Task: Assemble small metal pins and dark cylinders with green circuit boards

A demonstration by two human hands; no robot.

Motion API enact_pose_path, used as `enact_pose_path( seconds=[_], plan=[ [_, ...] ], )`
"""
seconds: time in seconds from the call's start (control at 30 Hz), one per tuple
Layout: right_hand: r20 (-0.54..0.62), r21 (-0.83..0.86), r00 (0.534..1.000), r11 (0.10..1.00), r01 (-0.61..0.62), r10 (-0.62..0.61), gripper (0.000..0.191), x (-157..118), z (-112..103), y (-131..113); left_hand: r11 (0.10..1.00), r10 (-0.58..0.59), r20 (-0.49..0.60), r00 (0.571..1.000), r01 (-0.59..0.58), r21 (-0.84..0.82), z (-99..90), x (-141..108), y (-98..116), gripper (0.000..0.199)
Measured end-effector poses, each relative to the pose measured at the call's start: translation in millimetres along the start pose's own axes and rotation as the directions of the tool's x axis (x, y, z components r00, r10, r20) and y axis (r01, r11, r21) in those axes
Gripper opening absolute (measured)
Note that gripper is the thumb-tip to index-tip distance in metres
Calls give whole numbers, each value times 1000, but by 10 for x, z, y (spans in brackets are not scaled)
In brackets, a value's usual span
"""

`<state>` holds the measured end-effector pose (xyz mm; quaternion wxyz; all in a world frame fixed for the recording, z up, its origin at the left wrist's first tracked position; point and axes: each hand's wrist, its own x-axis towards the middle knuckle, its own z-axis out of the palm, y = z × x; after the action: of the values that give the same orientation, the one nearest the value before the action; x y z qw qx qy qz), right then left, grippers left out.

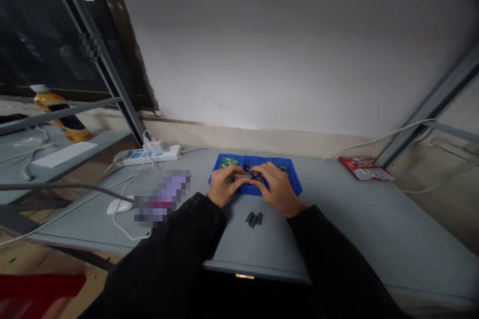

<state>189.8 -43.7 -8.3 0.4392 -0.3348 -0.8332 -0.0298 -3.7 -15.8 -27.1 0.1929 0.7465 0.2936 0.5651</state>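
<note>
Worn: black long-sleeved top (239, 299), matte, soft-looking fabric | left sleeve (164, 244): black, wide along the forearm, ending at the wrist | right sleeve (329, 244): the same, ending at the wrist | left hand (224, 185), right hand (279, 189): bare

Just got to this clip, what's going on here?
A person's left hand and right hand are together over a blue plastic tray, fingertips close above small dark parts; whether they grip anything is too small to tell. A few small black cylinders lie on the grey table just in front of the tray. A white power strip and a red packet sit farther back.
</note>
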Motion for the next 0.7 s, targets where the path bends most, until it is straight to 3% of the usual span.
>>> enact_pose_path(
  seconds=[0.27, 0.37, 0.5, 0.7],
  plan=[
    [-5, 62, 999, 997, 54, -54, 17, -4, -7, 37, 1000, 4, 18, 1000, -4, 6, 2, -6, 38, 27],
    [15, 14, 997, 997, 79, -79, 7, -26, 46, 62, 999, -8, 37, 999, 9, -32, 10, -12, 46, 28],
    [-17, -14, 997, 997, 72, -72, 18, -46, 70, 77, 998, 6, 71, 997, -2, -60, 13, -15, 45, 23],
    [-28, -69, 999, 997, 19, -21, 23, -33, 57, 82, 997, 59, 62, 996, -62, 37, 3, -19, 57, 16]
  ],
)
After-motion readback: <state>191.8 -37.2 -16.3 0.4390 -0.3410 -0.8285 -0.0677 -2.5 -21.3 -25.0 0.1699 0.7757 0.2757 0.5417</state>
